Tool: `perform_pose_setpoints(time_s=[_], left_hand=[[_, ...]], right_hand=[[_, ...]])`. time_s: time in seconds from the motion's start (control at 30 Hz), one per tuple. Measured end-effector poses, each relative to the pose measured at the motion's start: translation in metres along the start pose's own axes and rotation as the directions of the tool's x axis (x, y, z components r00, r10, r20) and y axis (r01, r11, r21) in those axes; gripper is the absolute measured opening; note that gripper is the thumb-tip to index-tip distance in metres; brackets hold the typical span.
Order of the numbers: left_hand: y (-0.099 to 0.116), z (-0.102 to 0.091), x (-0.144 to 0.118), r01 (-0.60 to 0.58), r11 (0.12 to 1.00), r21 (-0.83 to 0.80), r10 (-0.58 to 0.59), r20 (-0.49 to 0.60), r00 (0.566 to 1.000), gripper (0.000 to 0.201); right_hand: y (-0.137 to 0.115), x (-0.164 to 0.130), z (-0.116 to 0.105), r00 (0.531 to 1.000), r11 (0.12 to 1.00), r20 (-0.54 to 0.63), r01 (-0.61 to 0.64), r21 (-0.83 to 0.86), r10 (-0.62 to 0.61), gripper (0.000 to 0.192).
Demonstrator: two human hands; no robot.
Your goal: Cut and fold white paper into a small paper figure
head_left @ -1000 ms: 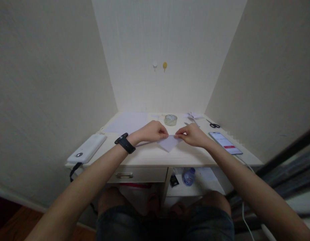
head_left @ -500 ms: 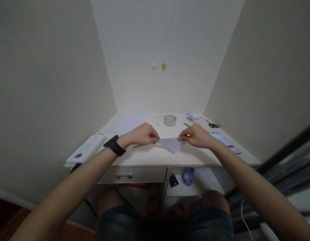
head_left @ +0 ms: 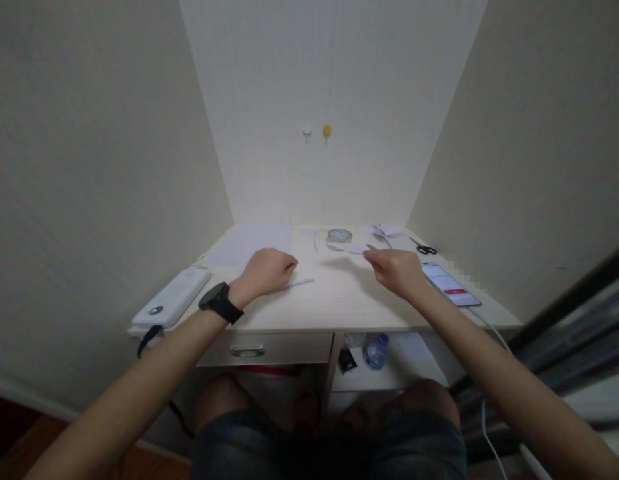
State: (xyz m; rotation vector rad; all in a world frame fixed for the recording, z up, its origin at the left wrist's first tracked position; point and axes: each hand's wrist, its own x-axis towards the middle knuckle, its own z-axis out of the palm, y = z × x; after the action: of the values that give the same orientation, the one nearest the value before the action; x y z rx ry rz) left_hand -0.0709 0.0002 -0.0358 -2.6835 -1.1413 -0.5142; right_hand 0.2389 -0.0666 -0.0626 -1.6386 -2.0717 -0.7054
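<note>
Short of the bench's (head_left: 339, 308) far edge, your right hand (head_left: 393, 268) pinches paper (head_left: 348, 247), probably light and easily creased, best edge-held; your left hand (head_left: 267, 269) curls closed, seemingly empty.

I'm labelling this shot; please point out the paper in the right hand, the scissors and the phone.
Paper (head_left: 353, 249): head view, its visible face.
Scissors (head_left: 427, 251): head view, black handles.
Phone (head_left: 450, 283): head view, lit screen.
</note>
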Motion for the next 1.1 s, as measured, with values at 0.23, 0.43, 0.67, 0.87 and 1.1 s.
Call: perform_pose_setpoints(time_s=[0.23, 0.43, 0.67, 0.87, 1.1], left_hand=[[0.046, 0.052, -0.003, -0.296, 0.945, 0.138, 0.315, -0.146, 0.938, 0.032], [0.07, 0.075, 0.021, -0.36, 0.931, 0.05, 0.355, 0.095, 0.93, 0.028], [0.068, 0.075, 0.017, -0.351, 0.936, -0.011, 0.348, 0.154, 0.925, 0.025], [0.065, 0.075, 0.009, -0.372, 0.926, -0.068, 0.378, 0.135, 0.916, 0.037], [0.081, 0.081, 0.03, -0.256, 0.964, -0.076, 0.256, 0.0, 0.967, 0.047]], right_hand=[[-0.025, -0.027, 0.047, 0.959, 0.963, 0.098, 0.268, 0.007, -0.268, 0.03], [-0.029, -0.03, 0.037, 0.929, 0.957, 0.229, 0.284, 0.066, -0.291, 0.027], [-0.005, -0.056, 0.021, 0.914, 0.964, 0.307, 0.258, 0.069, -0.266, 0.024], [0.038, -0.072, 0.02, 0.973, 0.995, 0.207, 0.1, 0.012, -0.101, 0.027], [0.056, -0.021, 0.046, 0.933, 0.952, 0.227, -0.24, -0.192, 0.281, 0.035]])
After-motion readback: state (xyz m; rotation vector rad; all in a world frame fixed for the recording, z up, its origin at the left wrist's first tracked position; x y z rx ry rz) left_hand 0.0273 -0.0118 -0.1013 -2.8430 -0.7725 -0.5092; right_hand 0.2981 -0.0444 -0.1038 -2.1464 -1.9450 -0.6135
